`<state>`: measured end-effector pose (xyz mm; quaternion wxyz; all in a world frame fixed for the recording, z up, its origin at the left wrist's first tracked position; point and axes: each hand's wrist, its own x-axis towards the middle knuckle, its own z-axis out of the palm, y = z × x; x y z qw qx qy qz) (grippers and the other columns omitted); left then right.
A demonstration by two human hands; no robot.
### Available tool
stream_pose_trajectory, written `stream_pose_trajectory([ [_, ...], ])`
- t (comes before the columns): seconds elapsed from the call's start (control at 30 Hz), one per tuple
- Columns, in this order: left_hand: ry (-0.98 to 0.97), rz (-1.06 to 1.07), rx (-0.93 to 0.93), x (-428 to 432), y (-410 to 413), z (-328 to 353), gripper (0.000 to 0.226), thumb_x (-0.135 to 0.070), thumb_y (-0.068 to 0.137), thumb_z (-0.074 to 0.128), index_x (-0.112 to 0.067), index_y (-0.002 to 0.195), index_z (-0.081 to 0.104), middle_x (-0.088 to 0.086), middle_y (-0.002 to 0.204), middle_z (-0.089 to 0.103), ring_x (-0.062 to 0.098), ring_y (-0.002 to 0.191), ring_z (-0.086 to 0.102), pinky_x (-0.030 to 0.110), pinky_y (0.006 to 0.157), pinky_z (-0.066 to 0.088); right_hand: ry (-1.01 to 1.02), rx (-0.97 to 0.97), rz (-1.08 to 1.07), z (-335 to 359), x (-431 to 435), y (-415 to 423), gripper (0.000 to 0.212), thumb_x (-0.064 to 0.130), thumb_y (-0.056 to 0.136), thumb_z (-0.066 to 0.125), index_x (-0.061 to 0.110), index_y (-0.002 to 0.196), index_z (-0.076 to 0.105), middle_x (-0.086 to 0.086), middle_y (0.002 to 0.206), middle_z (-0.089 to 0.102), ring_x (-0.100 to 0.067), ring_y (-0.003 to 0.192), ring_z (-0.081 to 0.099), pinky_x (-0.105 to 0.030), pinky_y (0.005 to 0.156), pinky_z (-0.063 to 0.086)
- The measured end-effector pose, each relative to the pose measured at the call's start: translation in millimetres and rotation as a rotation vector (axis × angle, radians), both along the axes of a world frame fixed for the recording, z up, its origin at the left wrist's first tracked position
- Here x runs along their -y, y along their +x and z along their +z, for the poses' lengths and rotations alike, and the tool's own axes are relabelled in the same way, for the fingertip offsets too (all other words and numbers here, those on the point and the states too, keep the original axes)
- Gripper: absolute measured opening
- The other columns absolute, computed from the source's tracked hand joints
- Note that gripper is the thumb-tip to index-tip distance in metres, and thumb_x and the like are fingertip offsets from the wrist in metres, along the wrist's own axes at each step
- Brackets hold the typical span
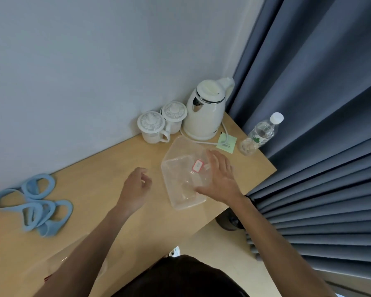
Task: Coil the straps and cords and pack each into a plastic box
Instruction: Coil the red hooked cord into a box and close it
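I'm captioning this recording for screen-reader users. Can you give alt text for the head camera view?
A person's right hand rests on a clear plastic box on a wooden desk, the left hand loosely curled beside it. Blue straps lie far left; a kettle and two lidded cups stand at the wall.

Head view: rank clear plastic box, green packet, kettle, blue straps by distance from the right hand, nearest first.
1. Clear plastic box: under the right hand, touching it.
2. Green packet: just beyond the hand, to the right.
3. Kettle: further back, by the wall.
4. Blue straps: far left of the table.
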<state>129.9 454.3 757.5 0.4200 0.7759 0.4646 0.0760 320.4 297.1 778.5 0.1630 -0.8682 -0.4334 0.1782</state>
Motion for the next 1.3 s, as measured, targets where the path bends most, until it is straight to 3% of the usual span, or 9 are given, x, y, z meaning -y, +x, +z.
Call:
stream_pose_trajectory([
  [0.17,-0.043,0.13,0.053,-14,-39,15,0.055,-0.001,0.088,0.048,-0.013,0.141,0.035,0.007,0.131,0.046,0.018,0.1,0.052,0.026,0.077,0.041,-0.108,0.006,0.374,9,-41,-45,0.119,0.046,0.065,0.077,0.025,0.15,-0.003,-0.002,0.153,0.003,-0.022,0.142,-0.001,-0.036,0.116,0.009],
  [0.27,-0.093,0.086,0.018,-19,-87,18,0.079,-0.004,0.08,0.056,-0.017,0.149,0.019,0.003,0.147,0.024,0.02,0.131,0.035,0.033,0.098,0.04,-0.148,0.018,0.537,9,-61,-75,0.117,0.046,0.066,0.076,0.026,0.15,-0.002,0.0,0.154,0.001,-0.021,0.143,-0.003,-0.034,0.117,0.009],
  [0.37,-0.007,-0.078,-0.055,-17,-134,16,0.096,-0.022,0.067,0.063,-0.022,0.15,0.014,-0.002,0.156,0.011,0.018,0.144,0.011,0.038,0.114,0.025,-0.154,0.015,0.664,6,-78,-111,0.117,0.048,0.066,0.076,0.025,0.15,-0.002,0.001,0.153,0.0,-0.021,0.143,-0.003,-0.034,0.118,0.01],
  [0.47,0.033,-0.112,-0.101,-9,-176,13,0.105,-0.03,0.067,0.072,-0.028,0.151,0.009,-0.009,0.159,-0.006,0.012,0.146,-0.005,0.036,0.115,0.017,-0.165,0.026,0.756,2,-89,-146,0.118,0.05,0.065,0.075,0.023,0.15,-0.002,-0.002,0.154,0.001,-0.023,0.143,-0.001,-0.036,0.119,0.011],
  [0.57,0.143,-0.143,-0.187,0,-215,6,0.112,-0.06,0.065,0.068,-0.029,0.151,0.005,-0.009,0.158,-0.015,0.014,0.146,-0.016,0.037,0.117,0.006,-0.182,0.05,0.857,0,-96,-178,0.117,0.051,0.066,0.074,0.021,0.15,-0.002,-0.003,0.155,0.001,-0.024,0.143,0.0,-0.035,0.117,0.01],
  [0.63,0.187,-0.167,-0.228,6,-237,4,0.113,-0.065,0.065,0.068,-0.027,0.152,0.005,-0.008,0.158,-0.016,0.012,0.144,-0.021,0.035,0.117,0.001,-0.194,0.051,0.922,-1,-99,-200,0.116,0.05,0.066,0.073,0.021,0.15,-0.002,-0.003,0.155,0.001,-0.024,0.143,0.0,-0.034,0.117,0.01],
  [0.7,0.197,-0.181,-0.271,11,-255,4,0.111,-0.053,0.068,0.075,-0.024,0.151,0.007,-0.006,0.158,-0.014,0.011,0.141,-0.023,0.031,0.115,-0.002,-0.191,0.034,0.964,-2,-99,-222,0.114,0.05,0.067,0.072,0.021,0.15,-0.001,-0.003,0.154,0.003,-0.024,0.143,0.001,-0.034,0.116,0.009],
  [0.93,0.224,-0.236,-0.458,26,-303,-3,0.114,-0.05,0.066,0.073,-0.027,0.151,0.001,0.001,0.158,-0.015,0.021,0.144,-0.022,0.034,0.116,-0.003,-0.175,0.037,1.032,-13,-93,-279,0.11,0.049,0.067,0.071,0.019,0.15,0.004,-0.005,0.153,0.005,-0.025,0.143,0.002,-0.036,0.117,0.011],
  [1.3,0.23,-0.247,-0.478,34,-316,-18,0.108,-0.06,0.068,0.069,-0.026,0.15,0.005,0.004,0.158,-0.002,0.024,0.146,-0.008,0.039,0.119,0.007,-0.312,0.15,1.035,-26,-86,-286,0.106,0.054,0.073,0.066,0.021,0.151,0.003,-0.004,0.158,-0.014,-0.024,0.145,-0.016,-0.041,0.12,-0.001],
])
